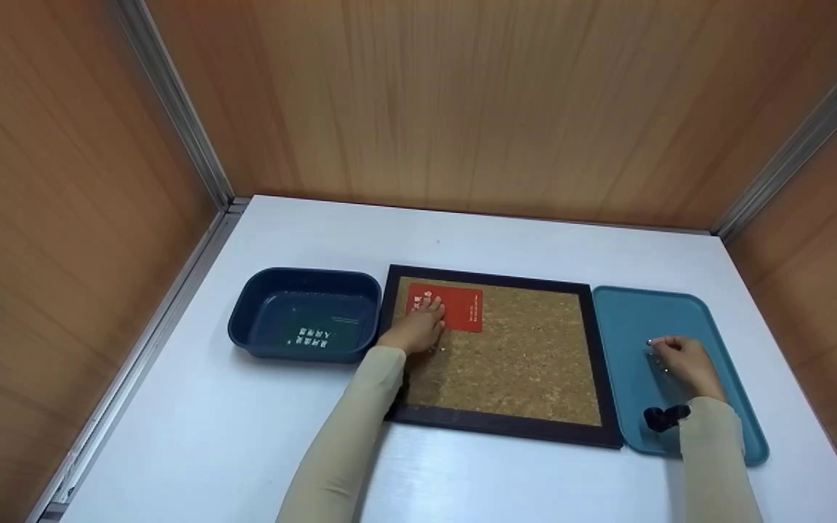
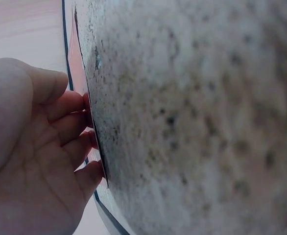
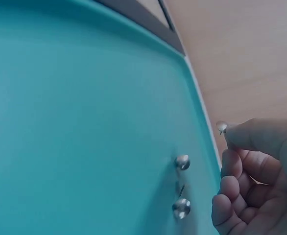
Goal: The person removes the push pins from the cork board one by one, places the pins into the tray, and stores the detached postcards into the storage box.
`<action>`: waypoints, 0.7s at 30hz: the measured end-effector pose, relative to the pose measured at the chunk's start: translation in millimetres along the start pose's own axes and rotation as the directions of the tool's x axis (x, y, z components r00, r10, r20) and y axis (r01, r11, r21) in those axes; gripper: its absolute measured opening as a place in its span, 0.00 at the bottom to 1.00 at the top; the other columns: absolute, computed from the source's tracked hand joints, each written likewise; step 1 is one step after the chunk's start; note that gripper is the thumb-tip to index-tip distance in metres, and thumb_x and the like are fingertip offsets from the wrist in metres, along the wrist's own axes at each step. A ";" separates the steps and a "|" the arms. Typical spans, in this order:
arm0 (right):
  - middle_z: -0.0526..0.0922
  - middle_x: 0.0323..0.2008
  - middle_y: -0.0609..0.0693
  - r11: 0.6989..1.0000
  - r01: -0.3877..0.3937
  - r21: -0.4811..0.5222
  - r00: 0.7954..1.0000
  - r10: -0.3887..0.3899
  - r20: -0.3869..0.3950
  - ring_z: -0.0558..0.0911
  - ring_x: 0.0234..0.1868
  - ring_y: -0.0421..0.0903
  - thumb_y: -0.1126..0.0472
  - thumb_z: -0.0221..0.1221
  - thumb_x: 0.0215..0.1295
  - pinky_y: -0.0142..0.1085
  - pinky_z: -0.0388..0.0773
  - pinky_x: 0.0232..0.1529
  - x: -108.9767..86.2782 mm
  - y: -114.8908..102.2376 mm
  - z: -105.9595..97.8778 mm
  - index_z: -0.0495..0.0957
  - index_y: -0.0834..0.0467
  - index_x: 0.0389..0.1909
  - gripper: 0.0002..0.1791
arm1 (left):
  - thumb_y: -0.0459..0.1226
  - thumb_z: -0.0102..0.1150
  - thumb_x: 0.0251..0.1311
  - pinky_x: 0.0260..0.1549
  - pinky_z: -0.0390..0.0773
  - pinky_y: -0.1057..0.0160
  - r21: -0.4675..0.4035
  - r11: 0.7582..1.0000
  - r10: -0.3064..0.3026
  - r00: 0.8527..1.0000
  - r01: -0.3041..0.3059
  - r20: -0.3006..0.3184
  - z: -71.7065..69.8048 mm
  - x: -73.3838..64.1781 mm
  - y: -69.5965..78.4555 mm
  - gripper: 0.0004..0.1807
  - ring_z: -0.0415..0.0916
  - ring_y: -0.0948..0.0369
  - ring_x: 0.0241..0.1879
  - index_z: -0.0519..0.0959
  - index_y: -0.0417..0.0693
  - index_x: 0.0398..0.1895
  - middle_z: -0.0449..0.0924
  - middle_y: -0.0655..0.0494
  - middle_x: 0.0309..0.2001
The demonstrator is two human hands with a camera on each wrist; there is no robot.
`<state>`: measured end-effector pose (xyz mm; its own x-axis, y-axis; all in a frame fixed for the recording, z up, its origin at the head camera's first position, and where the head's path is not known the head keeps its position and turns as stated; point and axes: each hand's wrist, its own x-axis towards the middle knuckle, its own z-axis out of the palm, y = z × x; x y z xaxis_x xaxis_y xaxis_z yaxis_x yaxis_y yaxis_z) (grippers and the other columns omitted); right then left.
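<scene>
A red card (image 1: 466,309) with white print lies near the upper left of a cork board (image 1: 520,363) in a dark frame. My left hand (image 1: 418,330) rests its fingertips on the card's left part and hides some of it. In the left wrist view the fingers (image 2: 77,147) touch the card, loosely bent but not gripping it. Over a teal tray (image 1: 636,319) at the right, my right hand (image 1: 691,363) pinches a thumbtack (image 3: 222,127) between thumb and forefinger. Loose thumbtacks (image 3: 181,209) lie on the tray below that hand.
A dark blue basin (image 1: 244,290) stands left of the board, with a dark green card (image 1: 324,330) with white print in it. The tray adjoins the board's right edge. Wood-grain panels (image 1: 426,109) enclose the back and sides of the white table (image 1: 462,479).
</scene>
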<state>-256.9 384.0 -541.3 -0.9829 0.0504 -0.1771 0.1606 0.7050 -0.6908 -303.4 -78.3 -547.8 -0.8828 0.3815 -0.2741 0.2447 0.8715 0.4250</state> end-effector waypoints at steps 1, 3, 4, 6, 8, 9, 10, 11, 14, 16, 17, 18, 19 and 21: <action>0.78 0.49 0.69 1.000 -0.004 -0.006 1.000 0.004 0.001 0.76 0.36 0.38 0.50 0.45 0.74 0.32 0.75 0.35 -0.2 1.6 -0.3 0.73 0.73 0.55 0.28 | 0.43 0.34 0.76 0.74 0.49 0.51 0.003 1.000 0.000 1.000 0.000 0.001 -0.5 -0.2 0.2 0.27 0.38 0.55 0.77 0.52 0.46 0.75 0.44 0.53 0.77; 0.77 0.50 0.70 1.000 -0.009 -0.024 1.000 0.009 -0.001 0.75 0.37 0.38 0.50 0.46 0.74 0.31 0.74 0.35 -0.7 4.6 -1.2 0.73 0.73 0.55 0.28 | 0.43 0.34 0.76 0.73 0.50 0.49 0.009 1.000 -0.001 1.000 0.001 0.001 -1.2 -0.6 0.6 0.27 0.39 0.55 0.77 0.53 0.46 0.75 0.44 0.53 0.77; 0.77 0.50 0.70 1.000 -0.012 -0.026 1.000 0.012 0.000 0.75 0.37 0.38 0.50 0.46 0.73 0.31 0.73 0.35 -0.8 6.3 -1.9 0.74 0.74 0.54 0.28 | 0.43 0.34 0.76 0.73 0.50 0.48 0.009 1.000 -0.003 1.000 0.003 0.001 -1.4 -0.7 0.7 0.27 0.39 0.55 0.77 0.53 0.46 0.75 0.44 0.53 0.77; 0.77 0.50 0.70 0.999 -0.024 -0.032 1.000 0.024 0.000 0.74 0.37 0.37 0.50 0.47 0.73 0.31 0.72 0.36 -0.9 9.1 -2.4 0.74 0.74 0.53 0.28 | 0.43 0.34 0.76 0.73 0.50 0.48 0.006 1.000 -0.006 1.000 0.006 0.000 -1.4 -0.7 0.6 0.27 0.39 0.55 0.77 0.53 0.47 0.75 0.44 0.53 0.77; 0.77 0.50 0.70 0.999 -0.035 -0.037 0.999 0.035 0.002 0.74 0.37 0.38 0.51 0.47 0.73 0.31 0.72 0.36 -0.8 11.9 -2.8 0.74 0.74 0.52 0.27 | 0.43 0.34 0.76 0.73 0.50 0.48 0.007 1.000 -0.006 1.000 0.006 -0.001 -1.1 -0.5 0.4 0.27 0.39 0.55 0.77 0.53 0.47 0.75 0.44 0.53 0.77; 0.77 0.50 0.71 0.998 -0.040 -0.039 0.999 0.040 0.003 0.74 0.38 0.39 0.52 0.47 0.73 0.32 0.72 0.37 -0.6 13.4 -2.9 0.74 0.74 0.52 0.27 | 0.43 0.35 0.76 0.73 0.50 0.49 0.006 1.000 -0.003 1.000 0.003 -0.004 -0.9 -0.3 0.3 0.27 0.39 0.55 0.77 0.53 0.46 0.75 0.44 0.53 0.77; 0.77 0.51 0.71 0.998 -0.047 -0.039 0.999 0.047 0.005 0.75 0.39 0.41 0.52 0.47 0.73 0.32 0.71 0.37 -0.6 14.7 -2.6 0.74 0.74 0.52 0.26 | 0.43 0.34 0.76 0.74 0.50 0.50 0.005 1.000 -0.003 1.000 0.003 -0.002 -0.9 -0.3 0.2 0.27 0.39 0.55 0.77 0.53 0.46 0.75 0.44 0.53 0.77; 0.76 0.51 0.71 0.998 -0.052 -0.040 0.999 0.053 0.006 0.75 0.40 0.43 0.52 0.47 0.73 0.33 0.72 0.38 -0.9 15.6 -2.2 0.74 0.74 0.52 0.26 | 0.43 0.34 0.76 0.74 0.49 0.50 0.004 1.000 -0.002 1.000 0.002 -0.001 -0.8 -0.4 0.2 0.27 0.39 0.55 0.77 0.53 0.46 0.75 0.44 0.53 0.77; 0.75 0.52 0.73 0.997 -0.059 -0.040 0.998 0.060 0.014 0.76 0.43 0.48 0.52 0.47 0.73 0.35 0.72 0.39 -1.2 18.1 -1.9 0.73 0.75 0.52 0.27 | 0.43 0.34 0.76 0.74 0.49 0.50 0.003 1.000 0.000 1.000 0.000 0.000 -0.9 -0.6 0.2 0.27 0.40 0.54 0.77 0.53 0.45 0.75 0.44 0.52 0.77; 0.75 0.52 0.73 0.997 -0.067 -0.032 0.998 0.067 0.014 0.76 0.43 0.48 0.52 0.47 0.73 0.34 0.72 0.39 -1.7 18.8 -1.7 0.73 0.75 0.52 0.27 | 0.43 0.34 0.76 0.74 0.49 0.49 0.006 1.000 0.001 1.000 -0.001 -0.001 -1.0 -0.8 0.3 0.27 0.39 0.54 0.77 0.53 0.45 0.75 0.44 0.52 0.77; 0.75 0.51 0.72 0.997 -0.071 -0.027 0.997 0.071 0.013 0.75 0.42 0.47 0.52 0.47 0.73 0.33 0.72 0.38 -1.8 19.0 -1.6 0.73 0.75 0.52 0.27 | 0.43 0.34 0.76 0.74 0.49 0.49 0.007 1.000 0.002 1.000 -0.002 -0.002 -1.0 -0.7 0.3 0.27 0.40 0.54 0.76 0.53 0.45 0.75 0.44 0.52 0.77; 0.75 0.51 0.72 0.997 -0.076 -0.019 0.997 0.076 0.014 0.75 0.41 0.46 0.52 0.47 0.73 0.33 0.72 0.37 -1.7 19.2 -1.4 0.73 0.75 0.52 0.27 | 0.43 0.34 0.76 0.74 0.49 0.49 0.010 1.000 0.003 1.000 -0.003 -0.004 -1.0 -0.6 0.4 0.27 0.40 0.54 0.76 0.53 0.45 0.75 0.44 0.52 0.77; 0.76 0.50 0.72 0.997 -0.081 -0.010 0.997 0.081 0.013 0.75 0.40 0.45 0.52 0.48 0.72 0.32 0.72 0.36 -1.7 19.3 -1.3 0.73 0.75 0.52 0.27 | 0.43 0.34 0.76 0.74 0.49 0.49 0.011 1.000 0.002 1.000 -0.002 -0.005 -1.0 -0.7 0.5 0.27 0.40 0.54 0.76 0.53 0.45 0.75 0.45 0.52 0.77; 0.76 0.49 0.71 0.996 -0.092 0.007 0.996 0.092 0.011 0.73 0.38 0.43 0.53 0.48 0.72 0.32 0.71 0.35 -1.6 19.2 -1.0 0.73 0.76 0.51 0.26 | 0.43 0.34 0.76 0.74 0.50 0.50 0.012 1.000 -0.001 1.000 0.001 -0.008 -0.9 -0.7 0.7 0.27 0.40 0.54 0.76 0.53 0.45 0.75 0.45 0.52 0.76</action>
<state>-252.3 398.1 -553.6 -0.9630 0.1070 -0.2474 0.2507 0.6927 -0.6762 -303.0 -78.2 -546.6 -0.8863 0.3783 -0.2672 0.2486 0.8753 0.4148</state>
